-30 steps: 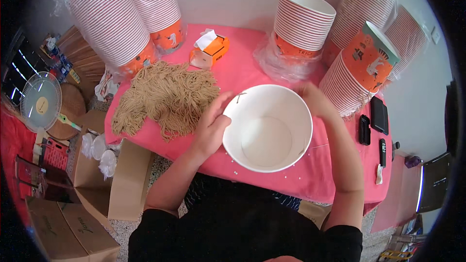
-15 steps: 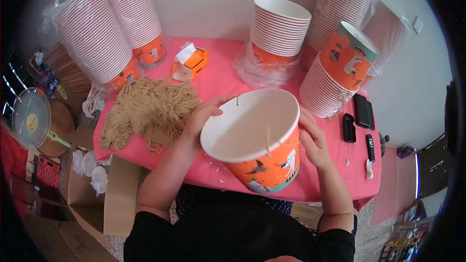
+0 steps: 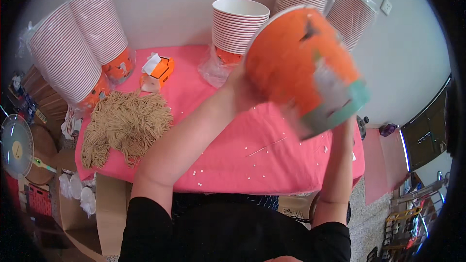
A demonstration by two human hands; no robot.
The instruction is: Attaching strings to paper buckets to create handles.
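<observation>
A large orange paper bucket with a green base band is raised over the right half of the table, tilted and smeared by motion. Its mouth faces the far left and its base points to the near right. My left hand is closed on its side near the rim, partly blurred. The right forearm runs up behind the bucket, so the fingers of my right hand are hidden. A thin tan strand lies on the pink cloth below the bucket, among small white bits.
A heap of tan cords covers the table's left side, near an orange tissue box. Tall bucket stacks stand at the left, with another stack at the back. An open carton and a fan are at lower left.
The bucket has gone up and to the right and turned, so its outside and base now show instead of its inside. My view has shifted right. The strand on the cloth is now visible.
</observation>
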